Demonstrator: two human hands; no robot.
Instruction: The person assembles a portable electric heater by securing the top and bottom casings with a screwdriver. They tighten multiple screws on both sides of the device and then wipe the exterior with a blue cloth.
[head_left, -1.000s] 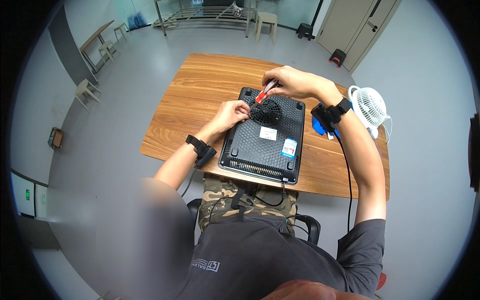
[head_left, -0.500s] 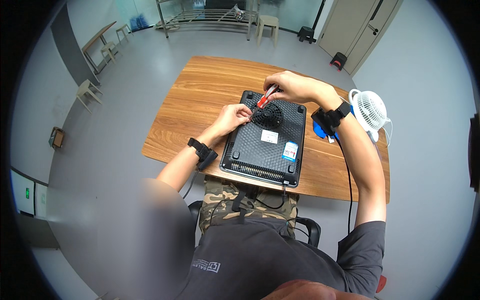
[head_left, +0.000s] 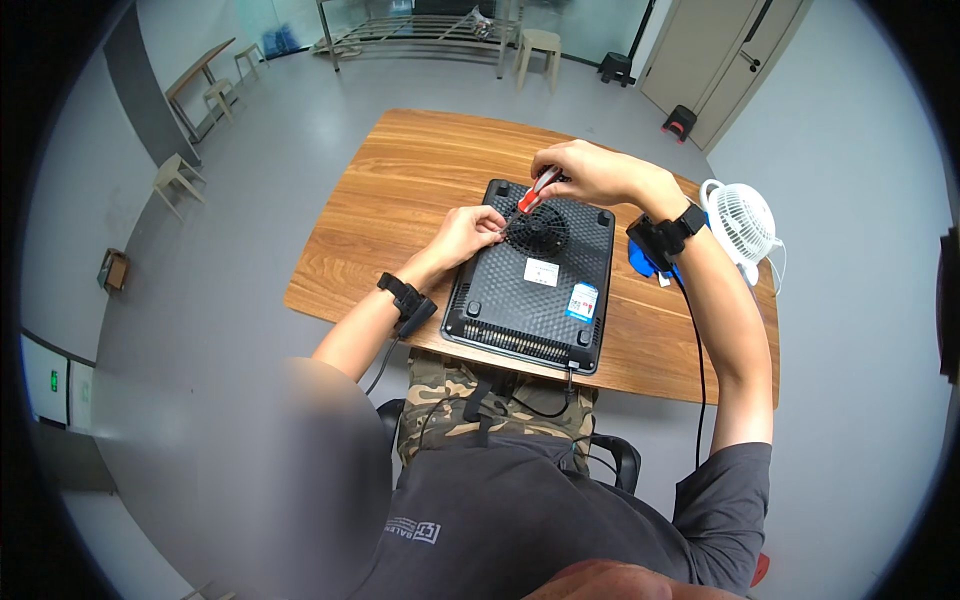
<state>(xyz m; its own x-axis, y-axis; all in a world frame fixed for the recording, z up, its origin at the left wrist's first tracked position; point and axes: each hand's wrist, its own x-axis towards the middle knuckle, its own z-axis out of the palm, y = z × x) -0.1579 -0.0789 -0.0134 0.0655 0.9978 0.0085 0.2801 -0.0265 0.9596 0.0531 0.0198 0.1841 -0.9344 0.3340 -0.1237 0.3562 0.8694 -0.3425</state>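
Observation:
A black induction cooker [head_left: 500, 292] lies bottom up on the table, its round fan grille [head_left: 545, 236] toward the far end. My right hand [head_left: 592, 174] is closed around the red and grey handle of a screwdriver [head_left: 530, 200]. The shaft slants down to the left edge of the grille. There my left hand [head_left: 468, 234] rests on the cooker's left side, thumb and fingertips pinched beside the screwdriver's tip. Whatever those fingertips hold is too small to make out, and the tip itself is partly hidden.
The wooden table [head_left: 370, 215] carries a white fan [head_left: 740, 222] at its right edge, with a blue item [head_left: 641, 260] near my right wrist. A black cord [head_left: 568, 392] hangs from the cooker's near edge. Stools [head_left: 538, 48] and a metal rack [head_left: 420, 40] stand beyond.
Both hands and the screwdriver keep nearly the same place at the grille's left edge. The whole view has shifted very slightly.

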